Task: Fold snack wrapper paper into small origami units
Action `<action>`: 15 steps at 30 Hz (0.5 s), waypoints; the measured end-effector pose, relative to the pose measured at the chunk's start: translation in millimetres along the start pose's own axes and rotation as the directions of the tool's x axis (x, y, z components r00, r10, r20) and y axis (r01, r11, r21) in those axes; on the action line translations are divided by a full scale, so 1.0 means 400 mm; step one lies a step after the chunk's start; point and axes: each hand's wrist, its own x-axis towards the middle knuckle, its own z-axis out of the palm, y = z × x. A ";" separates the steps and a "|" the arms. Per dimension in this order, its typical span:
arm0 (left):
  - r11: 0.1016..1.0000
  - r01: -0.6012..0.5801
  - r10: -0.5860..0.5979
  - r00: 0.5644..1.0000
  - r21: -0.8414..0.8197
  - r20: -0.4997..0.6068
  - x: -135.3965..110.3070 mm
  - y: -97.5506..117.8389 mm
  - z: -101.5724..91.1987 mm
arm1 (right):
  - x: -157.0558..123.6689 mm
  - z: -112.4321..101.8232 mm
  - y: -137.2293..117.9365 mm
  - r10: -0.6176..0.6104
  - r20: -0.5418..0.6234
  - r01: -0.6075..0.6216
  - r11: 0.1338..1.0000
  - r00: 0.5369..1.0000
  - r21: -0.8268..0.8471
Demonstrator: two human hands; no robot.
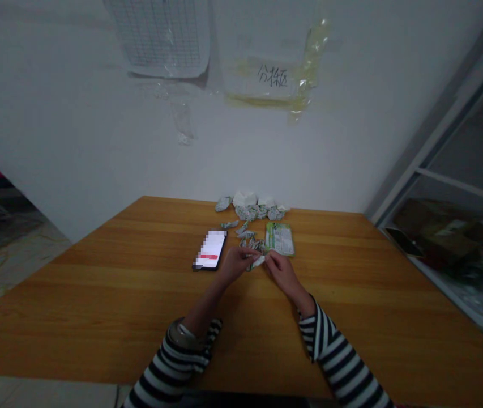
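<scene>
My left hand (236, 262) and my right hand (279, 269) meet over the middle of a wooden table (97, 306), fingers pinched on the two ends of a small white-and-green folded wrapper (258, 261). Just beyond the hands lie several similar folded pieces (249, 242), and a heap of them (252, 208) sits at the table's far edge against the wall. A flat green-and-white packet (280, 238) lies right of the folded pieces, close to my right hand. Both arms wear black-and-white striped sleeves.
A phone (211, 250) with its screen lit lies left of my left hand. A metal shelf rack (449, 226) with dark items stands at the right. Papers and a plastic sleeve (266, 68) are taped to the white wall behind the table.
</scene>
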 end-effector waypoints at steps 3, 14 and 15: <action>1.000 0.011 -0.012 0.998 0.015 0.054 0.002 -0.010 -0.008 | -0.001 -0.007 -0.001 -0.021 0.038 0.023 0.998 0.999 -0.066; 0.993 0.039 -0.052 0.991 -0.111 -0.122 -0.001 -0.034 0.028 | 0.002 0.029 0.007 0.010 0.001 -0.010 1.000 1.000 0.015; 0.992 0.040 -0.055 0.991 -0.121 -0.123 -0.002 -0.033 0.029 | 0.003 0.029 0.006 0.014 0.000 -0.014 1.000 1.000 0.013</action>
